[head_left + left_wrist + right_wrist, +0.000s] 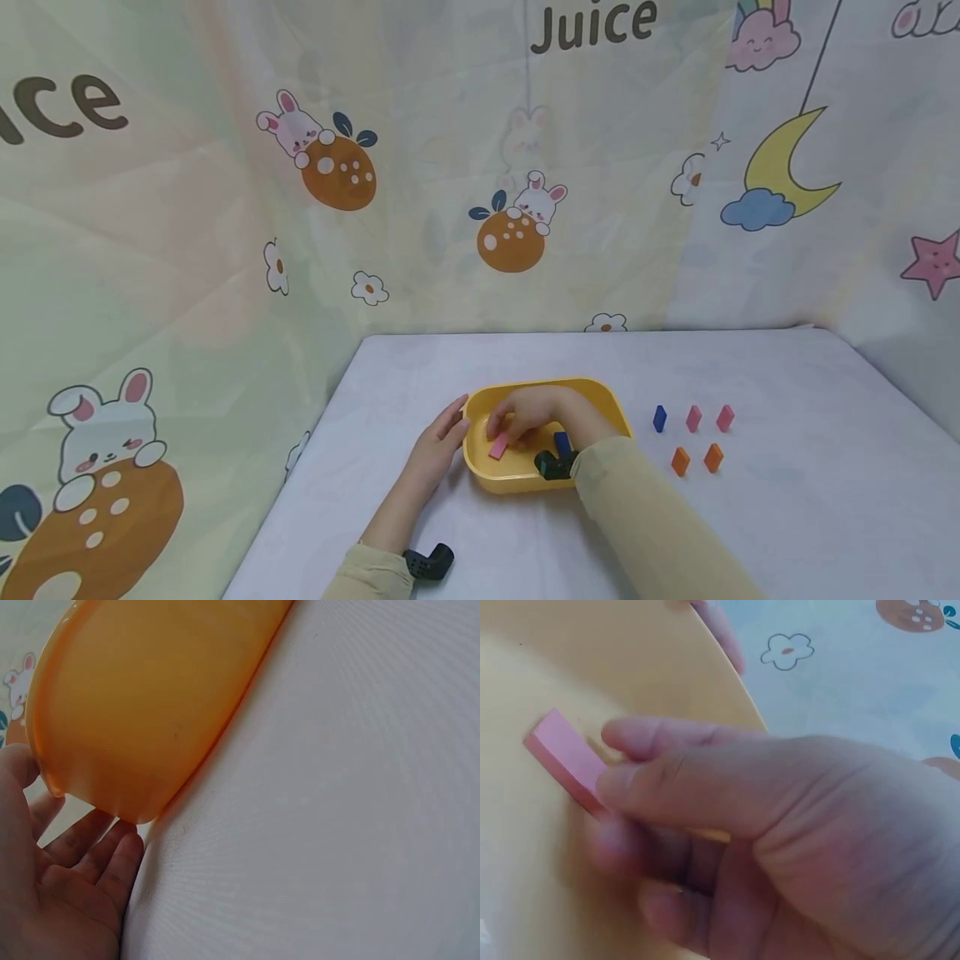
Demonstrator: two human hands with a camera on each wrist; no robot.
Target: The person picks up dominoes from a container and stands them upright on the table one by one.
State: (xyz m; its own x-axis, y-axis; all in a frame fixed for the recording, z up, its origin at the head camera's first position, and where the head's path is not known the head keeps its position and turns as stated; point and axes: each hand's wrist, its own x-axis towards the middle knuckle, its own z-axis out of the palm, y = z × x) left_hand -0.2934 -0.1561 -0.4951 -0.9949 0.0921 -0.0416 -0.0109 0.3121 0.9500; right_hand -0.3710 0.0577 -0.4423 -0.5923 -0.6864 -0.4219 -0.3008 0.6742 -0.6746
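A yellow plastic tub (pixel 495 483) stands on the white-covered table. Inside it my right hand (pixel 528 412) reaches down and pinches one end of a pink block (pixel 566 757) between thumb and fingers. The block's other end sticks out past the fingertips, close over the tub floor. A blue block (pixel 562 444) lies in the tub under my right wrist, partly covered by the black wrist device. My left hand (pixel 82 885) rests against the tub's left end, its fingers fairly straight along the outer wall and rim.
Right of the tub, small blocks stand in two rows: a blue block (pixel 659 418) and two pink ones, such as this pink block (pixel 693 418), behind; an orange block (pixel 680 461) and another orange block (pixel 713 457) in front. A printed cloth (pixel 450 108) hangs behind the table.
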